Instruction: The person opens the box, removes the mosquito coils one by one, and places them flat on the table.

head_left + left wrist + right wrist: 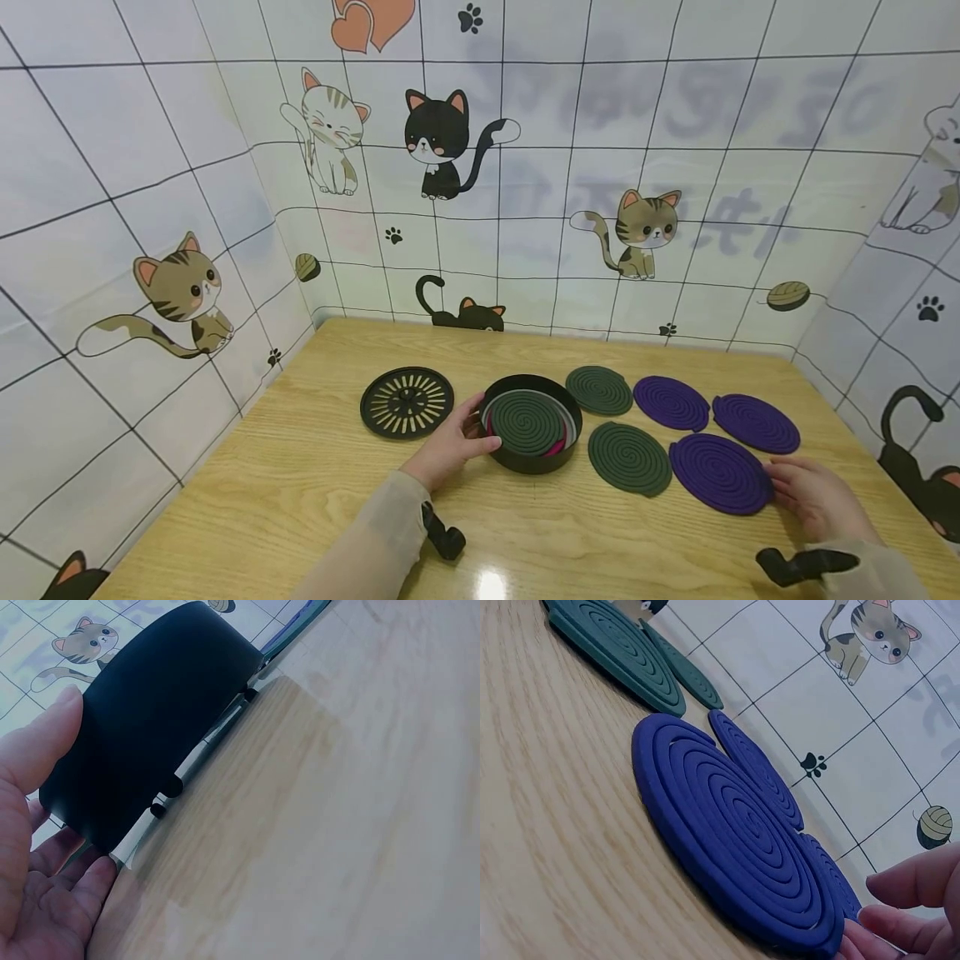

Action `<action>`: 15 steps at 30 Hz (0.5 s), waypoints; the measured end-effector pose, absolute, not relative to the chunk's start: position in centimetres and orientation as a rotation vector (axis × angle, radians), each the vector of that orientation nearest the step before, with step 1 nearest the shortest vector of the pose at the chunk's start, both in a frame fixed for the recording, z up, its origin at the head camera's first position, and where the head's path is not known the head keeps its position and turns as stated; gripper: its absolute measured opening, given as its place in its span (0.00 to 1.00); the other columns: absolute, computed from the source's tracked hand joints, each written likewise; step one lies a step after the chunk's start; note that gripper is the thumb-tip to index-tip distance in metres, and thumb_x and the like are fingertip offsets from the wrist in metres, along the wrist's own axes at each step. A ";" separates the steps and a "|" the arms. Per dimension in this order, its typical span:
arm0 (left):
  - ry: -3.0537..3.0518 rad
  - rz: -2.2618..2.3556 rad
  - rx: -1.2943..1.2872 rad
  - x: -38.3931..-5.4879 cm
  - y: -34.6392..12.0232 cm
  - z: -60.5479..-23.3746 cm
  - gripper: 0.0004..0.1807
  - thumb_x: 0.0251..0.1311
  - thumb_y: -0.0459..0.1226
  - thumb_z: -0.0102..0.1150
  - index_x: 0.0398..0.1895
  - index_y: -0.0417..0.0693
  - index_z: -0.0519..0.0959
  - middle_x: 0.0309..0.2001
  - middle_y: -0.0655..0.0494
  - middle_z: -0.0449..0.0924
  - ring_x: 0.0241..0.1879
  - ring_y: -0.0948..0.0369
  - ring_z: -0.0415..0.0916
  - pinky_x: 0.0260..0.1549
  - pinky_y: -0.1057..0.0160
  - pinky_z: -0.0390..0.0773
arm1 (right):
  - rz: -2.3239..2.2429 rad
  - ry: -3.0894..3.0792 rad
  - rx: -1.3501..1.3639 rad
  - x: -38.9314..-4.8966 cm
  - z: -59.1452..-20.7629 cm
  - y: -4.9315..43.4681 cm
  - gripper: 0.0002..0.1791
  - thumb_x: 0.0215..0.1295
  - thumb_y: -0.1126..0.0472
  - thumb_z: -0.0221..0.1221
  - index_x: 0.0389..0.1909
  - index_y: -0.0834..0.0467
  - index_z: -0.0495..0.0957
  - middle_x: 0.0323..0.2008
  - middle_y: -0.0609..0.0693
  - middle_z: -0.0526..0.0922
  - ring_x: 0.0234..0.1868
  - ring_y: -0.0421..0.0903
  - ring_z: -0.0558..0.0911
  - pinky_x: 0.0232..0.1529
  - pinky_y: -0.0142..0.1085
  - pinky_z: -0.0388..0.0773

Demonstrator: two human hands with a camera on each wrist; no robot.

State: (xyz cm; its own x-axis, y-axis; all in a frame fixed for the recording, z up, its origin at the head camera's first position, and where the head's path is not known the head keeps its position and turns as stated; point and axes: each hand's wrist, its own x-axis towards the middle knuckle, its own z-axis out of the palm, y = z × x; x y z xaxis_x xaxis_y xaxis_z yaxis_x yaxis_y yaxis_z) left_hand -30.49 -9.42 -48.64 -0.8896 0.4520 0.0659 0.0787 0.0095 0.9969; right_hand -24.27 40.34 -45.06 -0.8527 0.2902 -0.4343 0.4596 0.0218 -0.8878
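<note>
My left hand (450, 447) grips the left side of a black round coaster holder (534, 463), its thumb against the wall and its fingers near the base. Inside the holder a green spiral coaster (525, 422) lies on top, with pink and grey edges showing beneath. In the left wrist view, small round feet show under the holder (157, 720). On the right, my right hand (819, 500) is at the near purple spiral coaster (720, 472). Its fingertips meet the coaster's right edge in the right wrist view, while the thumb stays apart above. That coaster (735, 825) lies flat on the table.
A black slotted lid (407, 403) with a central knob lies left of the holder. Two green coasters (630, 457) and two more purple ones (756, 423) lie right of it on the wooden table (315, 467). Cat-printed walls (540, 250) rise around the table.
</note>
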 end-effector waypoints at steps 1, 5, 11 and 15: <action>2.023 1.957 0.551 -30.5 -9.4 -48.6 0.48 0.59 0.38 0.66 0.76 0.48 0.46 0.73 0.47 0.52 0.70 0.51 0.55 0.65 0.56 0.62 | -1.960 2.141 0.809 -24.2 -45.1 40.4 0.36 0.71 0.64 0.51 0.71 0.73 0.44 0.60 0.67 0.61 0.40 0.39 0.73 0.34 0.31 0.77; 2.049 1.944 0.550 -30.6 -9.5 -48.7 0.49 0.59 0.40 0.66 0.76 0.48 0.46 0.73 0.46 0.52 0.70 0.51 0.55 0.65 0.55 0.62 | -1.971 2.110 0.811 -24.2 -45.1 40.6 0.38 0.72 0.63 0.49 0.73 0.72 0.40 0.59 0.66 0.62 0.39 0.38 0.73 0.34 0.30 0.76; 2.051 1.938 0.546 -30.6 -9.5 -48.6 0.49 0.59 0.39 0.66 0.76 0.47 0.46 0.73 0.47 0.53 0.70 0.51 0.55 0.66 0.54 0.61 | -1.965 2.078 0.792 -24.3 -45.2 41.0 0.37 0.74 0.62 0.47 0.72 0.73 0.39 0.61 0.67 0.61 0.43 0.41 0.71 0.33 0.28 0.74; 2.052 1.935 0.542 -30.6 -9.5 -48.6 0.49 0.59 0.39 0.66 0.77 0.48 0.46 0.73 0.47 0.52 0.70 0.51 0.55 0.66 0.54 0.60 | -1.964 2.056 0.753 -24.2 -45.1 41.6 0.35 0.73 0.63 0.47 0.71 0.75 0.42 0.40 0.51 0.74 0.36 0.36 0.72 0.33 0.30 0.75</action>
State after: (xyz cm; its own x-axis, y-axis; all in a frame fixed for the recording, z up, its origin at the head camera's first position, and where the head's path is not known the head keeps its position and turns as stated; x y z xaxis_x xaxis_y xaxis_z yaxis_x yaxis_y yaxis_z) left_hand -30.57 -9.48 -48.64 -0.8939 0.4443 0.0590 0.0849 0.0386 0.9956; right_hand -24.23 41.55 -45.14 -0.8502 0.2214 -0.4777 0.4874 -0.0123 -0.8731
